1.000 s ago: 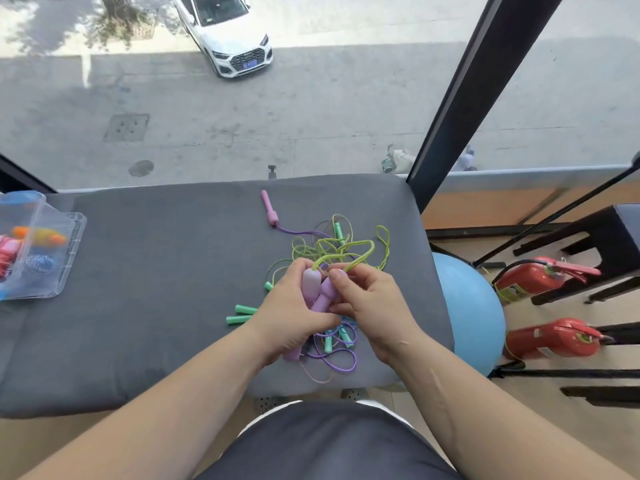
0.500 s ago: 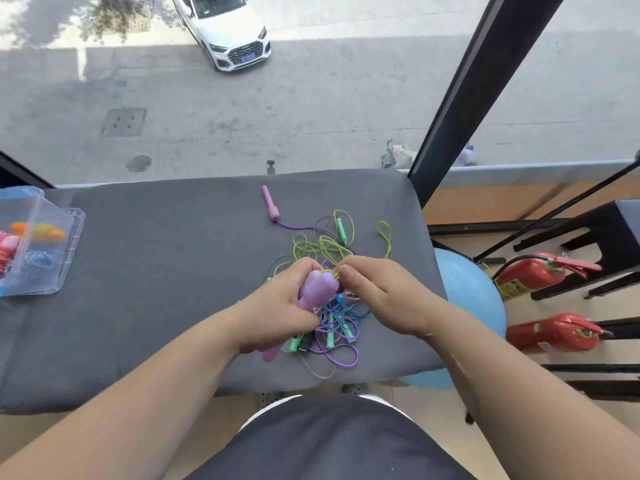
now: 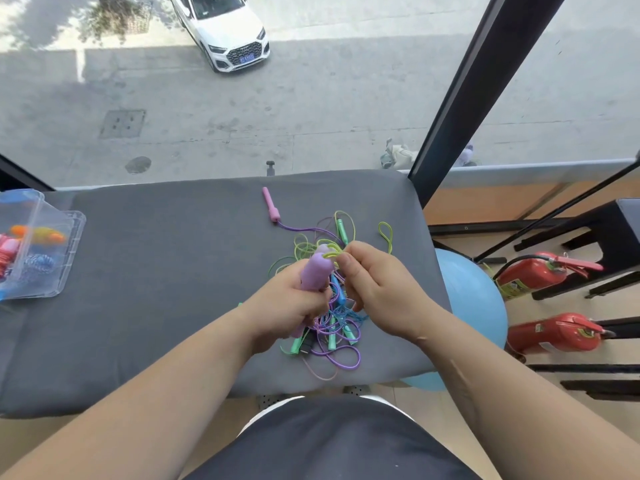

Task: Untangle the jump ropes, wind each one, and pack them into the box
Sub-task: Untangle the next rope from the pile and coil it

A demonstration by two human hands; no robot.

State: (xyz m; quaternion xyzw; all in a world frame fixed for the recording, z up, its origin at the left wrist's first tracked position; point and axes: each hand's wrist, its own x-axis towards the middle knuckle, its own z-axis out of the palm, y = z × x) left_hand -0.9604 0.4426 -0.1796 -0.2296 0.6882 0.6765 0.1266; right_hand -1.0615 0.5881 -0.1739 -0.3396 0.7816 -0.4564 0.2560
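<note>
A tangle of thin jump ropes (image 3: pixel 334 327) in yellow-green, purple, blue and green lies on the grey padded table (image 3: pixel 156 271). My left hand (image 3: pixel 287 306) grips a lilac handle (image 3: pixel 314 271), raised above the tangle. My right hand (image 3: pixel 374 289) pinches a yellow-green cord (image 3: pixel 334 253) right at the handle's tip. A pink handle (image 3: pixel 270 205) with a purple cord lies apart at the far side. A clear plastic box (image 3: pixel 41 251) at the table's left edge holds wound ropes.
A blue exercise ball (image 3: pixel 471 306) sits against the table's right side. Two red fire extinguishers (image 3: pixel 550 332) lie on the floor to the right, beside black stands. A black window post (image 3: pixel 460 95) rises behind the table's far right corner.
Both hands have lifted a little and moved away from me, bringing the lilac handle up. The right hand's pinch on the yellow-green cord stays at the handle tip.
</note>
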